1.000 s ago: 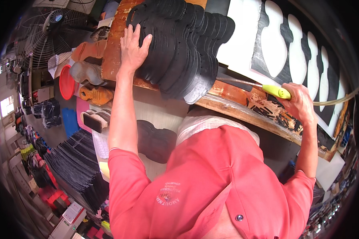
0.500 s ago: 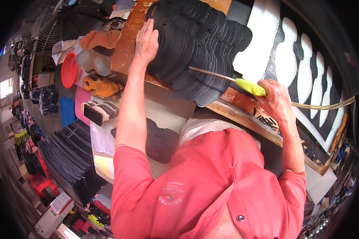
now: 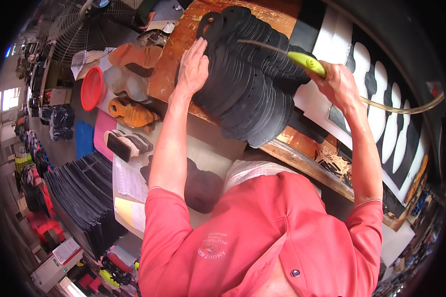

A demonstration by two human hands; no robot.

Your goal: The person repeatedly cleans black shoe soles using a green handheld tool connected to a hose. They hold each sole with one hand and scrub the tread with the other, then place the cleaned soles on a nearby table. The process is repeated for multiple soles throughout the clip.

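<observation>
Many overlapping black sole-shaped sheets [image 3: 255, 94] lie fanned out over a worn wooden board [image 3: 173, 62]. My left hand [image 3: 193, 69] rests along their left edge, its fingers stretched out and nothing gripped. In my right hand [image 3: 338, 85], closed round the handle, is a lime-green air blow gun [image 3: 307, 63] with a long thin metal nozzle. That nozzle points left across the upper part of the sheets; whether its tip touches them I cannot tell. A clear yellowish hose [image 3: 406, 110] trails rightward from behind the right hand.
White cut-out shapes [image 3: 376, 104] lie on black material at the right. On the left are a red bowl [image 3: 93, 89], orange shoe-shaped pieces [image 3: 131, 111], papers [image 3: 130, 183] and a dark stack of sheets [image 3: 86, 193]. A wire-caged fan [image 3: 91, 29] stands at the far left.
My right hand has moved up and slightly left with the air blow gun, so its nozzle lies farther up the sheets. The left hand still rests at the sheets' left edge.
</observation>
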